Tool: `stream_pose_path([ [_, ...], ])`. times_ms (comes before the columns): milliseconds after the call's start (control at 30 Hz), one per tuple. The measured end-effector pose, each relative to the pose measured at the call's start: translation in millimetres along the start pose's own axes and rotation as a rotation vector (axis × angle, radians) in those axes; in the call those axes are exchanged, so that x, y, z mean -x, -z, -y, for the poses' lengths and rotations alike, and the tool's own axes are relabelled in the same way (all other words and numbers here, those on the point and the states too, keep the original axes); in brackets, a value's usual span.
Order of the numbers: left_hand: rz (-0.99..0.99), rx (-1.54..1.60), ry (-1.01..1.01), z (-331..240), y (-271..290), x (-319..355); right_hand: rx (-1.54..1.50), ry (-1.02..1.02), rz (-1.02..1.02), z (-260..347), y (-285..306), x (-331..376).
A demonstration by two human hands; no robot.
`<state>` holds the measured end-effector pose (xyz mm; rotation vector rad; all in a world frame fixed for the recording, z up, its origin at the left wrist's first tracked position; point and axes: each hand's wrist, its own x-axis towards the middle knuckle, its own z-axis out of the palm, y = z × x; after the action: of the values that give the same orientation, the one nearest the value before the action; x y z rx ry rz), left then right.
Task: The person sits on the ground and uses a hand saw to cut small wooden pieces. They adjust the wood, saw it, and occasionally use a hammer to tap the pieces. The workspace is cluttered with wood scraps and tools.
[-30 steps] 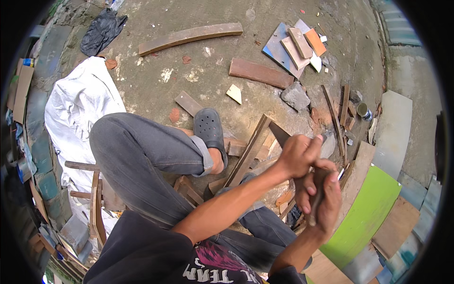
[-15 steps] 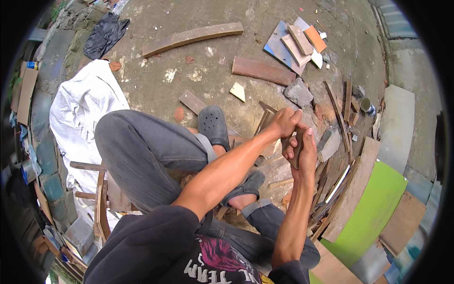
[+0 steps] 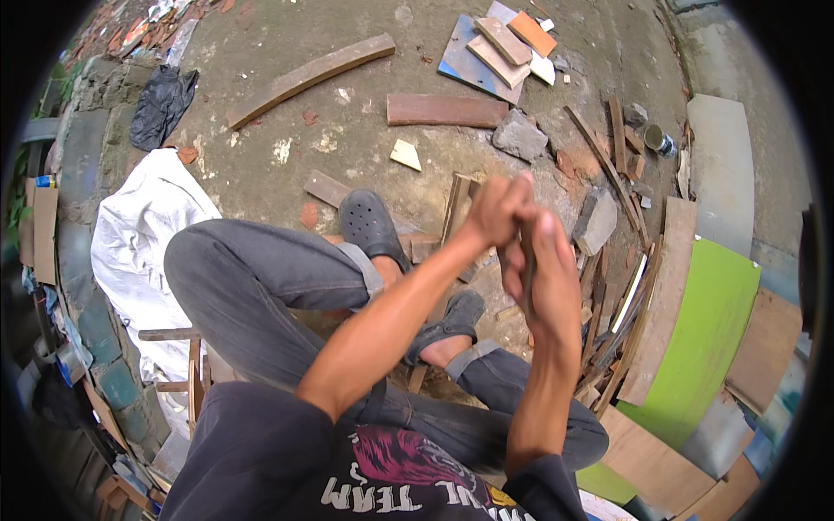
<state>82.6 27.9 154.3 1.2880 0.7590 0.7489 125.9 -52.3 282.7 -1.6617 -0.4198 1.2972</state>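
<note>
My right hand (image 3: 552,269) is closed round a thin, dark brown piece that looks like wood (image 3: 527,260), held upright in front of me. At the piece's upper end my left hand (image 3: 499,208) is bent into a closed grip, its knuckles facing up. Both hands are slightly blurred, and most of the piece is hidden by fingers. Below them are a wooden frame-like piece (image 3: 458,207) on the ground and my feet in dark clogs (image 3: 368,224).
A grey stone block (image 3: 596,221), a rock (image 3: 519,135) and thin wood strips (image 3: 608,174) lie beyond on the right. A green board (image 3: 704,339) leans at the right. Stacked tiles and boards (image 3: 469,61), a curved beam (image 3: 313,78) and a white sack (image 3: 148,226) lie around.
My view has shifted, so the ground things sit higher and further left. Both hands still hold the brown piece, which is now seen more edge-on; the hands are more blurred.
</note>
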Motion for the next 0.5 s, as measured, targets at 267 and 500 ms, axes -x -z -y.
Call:
stream_pose_path([
  [267, 0.053, 0.075, 0.164, 38.2, 10.2, -22.6, -0.129, 0.084, 0.015, -50.5, 9.9, -42.1],
  [500, -0.028, 0.162, -0.096, -53.2, -10.4, 49.3, -0.05, 0.063, 0.103, 10.0, 4.8, 70.5],
])
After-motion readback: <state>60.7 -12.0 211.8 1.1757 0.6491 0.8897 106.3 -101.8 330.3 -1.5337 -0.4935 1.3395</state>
